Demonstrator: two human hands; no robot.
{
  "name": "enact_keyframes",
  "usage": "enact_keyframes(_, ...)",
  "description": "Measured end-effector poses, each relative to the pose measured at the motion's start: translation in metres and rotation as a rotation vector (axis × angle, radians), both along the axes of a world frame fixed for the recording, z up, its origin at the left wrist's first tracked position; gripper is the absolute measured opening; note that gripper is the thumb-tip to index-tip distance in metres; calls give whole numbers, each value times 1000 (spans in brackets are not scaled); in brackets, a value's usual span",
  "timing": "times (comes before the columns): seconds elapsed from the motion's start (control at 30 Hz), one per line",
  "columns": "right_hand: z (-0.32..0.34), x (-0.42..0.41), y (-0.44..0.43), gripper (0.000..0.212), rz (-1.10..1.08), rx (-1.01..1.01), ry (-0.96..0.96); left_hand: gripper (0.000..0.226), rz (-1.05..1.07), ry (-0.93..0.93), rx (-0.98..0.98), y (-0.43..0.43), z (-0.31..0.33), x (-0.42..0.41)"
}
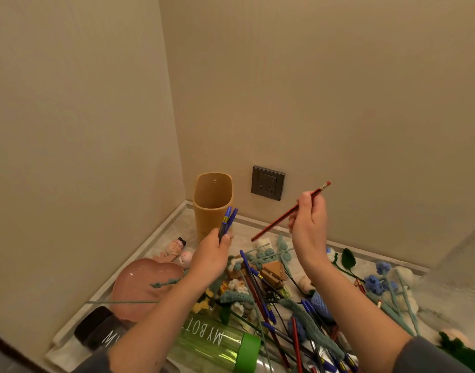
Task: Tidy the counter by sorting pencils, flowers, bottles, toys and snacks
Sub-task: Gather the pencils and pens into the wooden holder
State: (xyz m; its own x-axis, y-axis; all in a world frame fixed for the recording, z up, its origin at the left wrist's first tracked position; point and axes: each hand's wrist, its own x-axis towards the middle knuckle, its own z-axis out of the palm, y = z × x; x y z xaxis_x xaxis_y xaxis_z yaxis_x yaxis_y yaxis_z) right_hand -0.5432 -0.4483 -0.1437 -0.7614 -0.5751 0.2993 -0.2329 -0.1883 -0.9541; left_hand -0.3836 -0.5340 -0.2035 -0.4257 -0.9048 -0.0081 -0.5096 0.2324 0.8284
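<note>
**Pencil sorting: both hands loaded, holder waiting at the far corner**

Head view. The left hand (pixel 212 255) grips a pair of blue pens (pixel 227 220) upright in a closed fist, tips just in front of the yellow holder (pixel 212 203). The right hand (pixel 309 224) pinches a red pencil (pixel 290 211) near its eraser end; the shaft slants down and left, clear of the counter (pixel 178 224). The holder stands upright in the far corner, left of the wall socket (pixel 268 183), and appears empty.

Nearer lies the unsorted pile: loose pens and pencils (pixel 260 297) crossed with crochet flowers (pixel 379 281), a green bottle (pixel 217 343) on its side, a dark bottle (pixel 96 328) at near left, a pink dish (pixel 144 284) and small toy figures (pixel 177 247) far left of it.

Step in hand, as judged: collecting writing tools for the holder. Little of the task seems done.

Next move calls for:
- bringing each bundle above the holder mouth;
- turning the red pencil towards vertical before release;
- lowering gently, since the tall holder could tip.
</note>
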Motion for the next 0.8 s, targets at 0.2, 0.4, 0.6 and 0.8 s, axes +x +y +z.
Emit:
enact_keyframes(0.2, -1, 14, -16, 27, 297, 380, 198, 26, -85, 410, 308, 5, 20, -10)
enact_keyframes(0.4, 8, 24, -30, 31, 473, 489, 170, 23, -237, 454, 308, 4, 35, -5)
enact_keyframes(0.6, 24, 27, -43, 33, 667, 426, 7, 36, -452, 561, 503, -11, 34, 8)
enact_keyframes(0.8, 46, 35, -66, 31, 778, 333, 221, 34, -680, 579, 586, -34, 50, 18)
